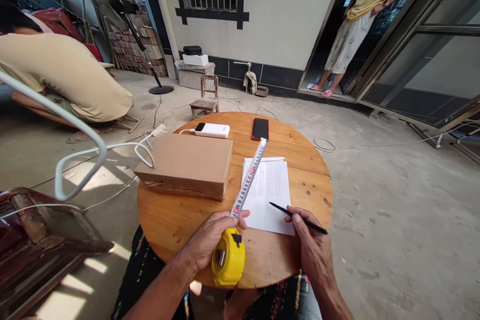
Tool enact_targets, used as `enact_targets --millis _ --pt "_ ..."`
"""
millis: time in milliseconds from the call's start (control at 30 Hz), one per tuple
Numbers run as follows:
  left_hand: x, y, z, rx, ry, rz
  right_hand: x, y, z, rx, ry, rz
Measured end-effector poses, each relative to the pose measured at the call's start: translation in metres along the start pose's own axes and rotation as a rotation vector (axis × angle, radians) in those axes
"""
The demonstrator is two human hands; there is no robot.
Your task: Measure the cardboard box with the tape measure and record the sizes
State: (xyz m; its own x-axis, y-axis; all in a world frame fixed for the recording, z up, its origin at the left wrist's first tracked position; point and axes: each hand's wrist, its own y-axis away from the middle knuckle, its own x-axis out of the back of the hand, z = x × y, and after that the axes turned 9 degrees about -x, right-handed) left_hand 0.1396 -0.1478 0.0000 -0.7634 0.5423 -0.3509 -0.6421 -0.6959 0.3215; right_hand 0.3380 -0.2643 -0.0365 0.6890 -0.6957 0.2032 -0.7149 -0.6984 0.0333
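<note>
My left hand [212, 237] pinches the extended blade of a tape measure near its yellow case [228, 257]. The case hangs below the fingers at the table's near edge. From there the silver blade [248, 180] slants up and away, its far end close to a dark phone with a red edge [260, 129]. A black pen [298, 217] is held in my right hand [313, 240], its tip over the lower part of a white printed sheet [268, 195]. Part of the sheet's left edge lies behind the blade. A closed cardboard box [187, 160] sits left of the paper.
The round wooden table [307, 180] also carries a white power bank [212, 130] with a cable. A small wooden chair [205, 97] stands behind it. One person crouches at left; another stands in the doorway at right. White tubing [82, 130] crosses the left foreground.
</note>
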Motion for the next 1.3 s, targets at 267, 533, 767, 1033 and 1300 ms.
enact_targets --millis 267,533,767,1033,1300 --pt "-0.008 -0.019 -0.003 -0.001 0.047 -0.074 0.005 0.000 0.000 -0.008 -0.056 0.014" --pt "-0.007 -0.028 -0.014 -0.005 0.070 -0.135 0.006 -0.010 -0.024 0.041 -0.154 -0.053" --pt "-0.001 -0.031 -0.014 0.049 0.234 -0.198 -0.031 -0.036 -0.028 0.035 -0.073 -0.249" --pt "0.003 -0.034 -0.014 0.098 0.299 -0.168 -0.052 -0.048 -0.019 -0.001 -0.034 -0.249" --pt "0.002 -0.032 -0.013 0.088 0.260 -0.163 -0.054 -0.050 -0.007 0.025 0.043 -0.179"
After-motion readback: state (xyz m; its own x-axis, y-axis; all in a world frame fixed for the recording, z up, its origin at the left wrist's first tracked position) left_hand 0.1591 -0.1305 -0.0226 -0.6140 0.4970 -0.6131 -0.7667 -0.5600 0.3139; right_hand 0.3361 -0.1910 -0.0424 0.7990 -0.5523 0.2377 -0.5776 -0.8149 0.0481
